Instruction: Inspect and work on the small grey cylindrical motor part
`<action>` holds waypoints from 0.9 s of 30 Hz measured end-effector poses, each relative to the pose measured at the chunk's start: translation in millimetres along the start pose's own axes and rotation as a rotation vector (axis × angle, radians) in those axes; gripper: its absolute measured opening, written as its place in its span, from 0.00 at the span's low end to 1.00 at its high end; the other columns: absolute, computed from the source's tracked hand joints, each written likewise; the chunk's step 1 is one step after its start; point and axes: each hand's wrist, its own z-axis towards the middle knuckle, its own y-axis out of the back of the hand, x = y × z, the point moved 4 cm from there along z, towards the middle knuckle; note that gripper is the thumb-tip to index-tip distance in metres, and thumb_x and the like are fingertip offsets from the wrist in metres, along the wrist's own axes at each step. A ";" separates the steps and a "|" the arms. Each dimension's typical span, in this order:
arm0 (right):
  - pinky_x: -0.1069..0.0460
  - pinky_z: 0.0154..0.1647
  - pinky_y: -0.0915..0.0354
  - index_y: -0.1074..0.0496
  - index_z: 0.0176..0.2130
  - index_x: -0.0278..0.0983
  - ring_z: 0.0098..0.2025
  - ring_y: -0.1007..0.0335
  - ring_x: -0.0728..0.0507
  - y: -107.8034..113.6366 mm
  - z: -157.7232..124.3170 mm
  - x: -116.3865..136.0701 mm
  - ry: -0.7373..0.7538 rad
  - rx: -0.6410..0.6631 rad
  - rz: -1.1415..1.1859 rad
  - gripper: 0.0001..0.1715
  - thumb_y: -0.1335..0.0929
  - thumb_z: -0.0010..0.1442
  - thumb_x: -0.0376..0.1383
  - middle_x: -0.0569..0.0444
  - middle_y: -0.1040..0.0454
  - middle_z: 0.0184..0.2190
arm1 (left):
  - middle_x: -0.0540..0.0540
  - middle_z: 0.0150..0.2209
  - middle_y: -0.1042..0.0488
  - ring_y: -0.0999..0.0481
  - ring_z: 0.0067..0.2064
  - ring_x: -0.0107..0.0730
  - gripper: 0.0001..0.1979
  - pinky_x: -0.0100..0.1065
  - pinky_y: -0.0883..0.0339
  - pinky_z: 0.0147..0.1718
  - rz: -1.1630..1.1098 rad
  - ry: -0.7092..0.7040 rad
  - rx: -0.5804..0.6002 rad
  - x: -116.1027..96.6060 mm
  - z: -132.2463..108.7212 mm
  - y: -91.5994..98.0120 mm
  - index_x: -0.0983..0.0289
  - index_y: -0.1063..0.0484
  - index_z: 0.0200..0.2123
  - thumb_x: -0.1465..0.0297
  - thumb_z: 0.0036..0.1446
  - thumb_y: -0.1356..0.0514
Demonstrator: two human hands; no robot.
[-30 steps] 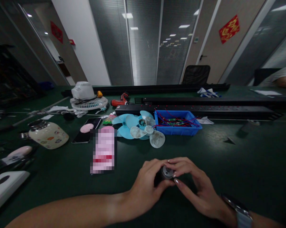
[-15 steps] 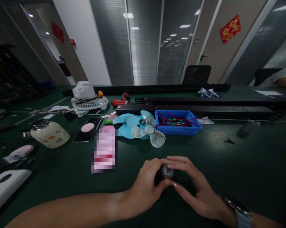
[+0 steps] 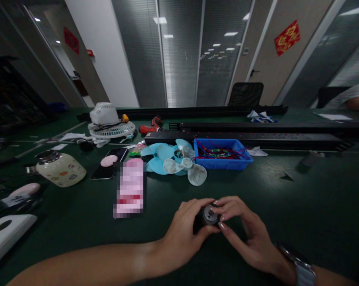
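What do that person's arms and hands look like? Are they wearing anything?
Both arms are bare, with no sleeves in view. The left hand wears nothing that shows. The right hand has long, glossy fingernails, and its wrist carries a watch with a dark face and a grey band. No gloves on either hand.

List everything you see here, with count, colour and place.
motor: one, dark with silver face, held in both hands
fan blades: several, light blue and clear, mid-table
bin: one, blue, red wires inside, right of the fan blades
desk fan: one, white, far left
drill: one, red, right of the desk fan
jar: one, cream, left
table: one, dark green
left hand: fingers around the motor
right hand: fingers on the motor's face
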 end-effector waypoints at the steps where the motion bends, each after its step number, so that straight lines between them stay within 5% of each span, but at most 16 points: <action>1: 0.46 0.49 0.31 0.33 0.43 0.42 0.50 0.31 0.41 0.3 -0.1 0.2 0.007 -0.007 -0.004 0.16 0.34 0.59 0.23 0.53 0.25 0.41 | 0.52 0.51 0.26 0.28 0.48 0.39 0.25 0.40 0.36 0.48 0.000 0.000 -0.001 0.0 -0.4 0.2 0.55 0.36 0.56 0.70 0.57 0.34; 11: 0.47 0.61 0.37 0.38 0.58 0.43 0.62 0.40 0.43 -4.9 0.9 4.8 -0.007 0.168 -0.085 0.28 0.35 0.61 0.25 0.51 0.32 0.57 | 0.55 0.47 0.26 0.27 0.46 0.41 0.18 0.42 0.34 0.45 0.003 0.020 0.008 0.1 -0.4 0.8 0.60 0.33 0.50 0.73 0.57 0.35; 17: 0.46 0.58 0.34 0.34 0.52 0.44 0.59 0.36 0.42 -2.3 1.8 6.2 0.016 0.127 -0.067 0.22 0.34 0.60 0.26 0.53 0.27 0.52 | 0.55 0.53 0.28 0.28 0.51 0.41 0.26 0.44 0.35 0.50 -0.005 0.012 -0.003 4.5 -1.3 0.4 0.58 0.38 0.57 0.73 0.57 0.35; 27: 0.45 0.50 0.31 0.33 0.45 0.42 0.50 0.32 0.42 -0.8 1.1 2.9 0.013 0.034 -0.011 0.17 0.34 0.59 0.23 0.53 0.25 0.44 | 0.55 0.53 0.27 0.28 0.52 0.42 0.26 0.45 0.34 0.51 -0.018 0.040 0.002 0.8 -0.1 0.5 0.57 0.37 0.56 0.70 0.56 0.34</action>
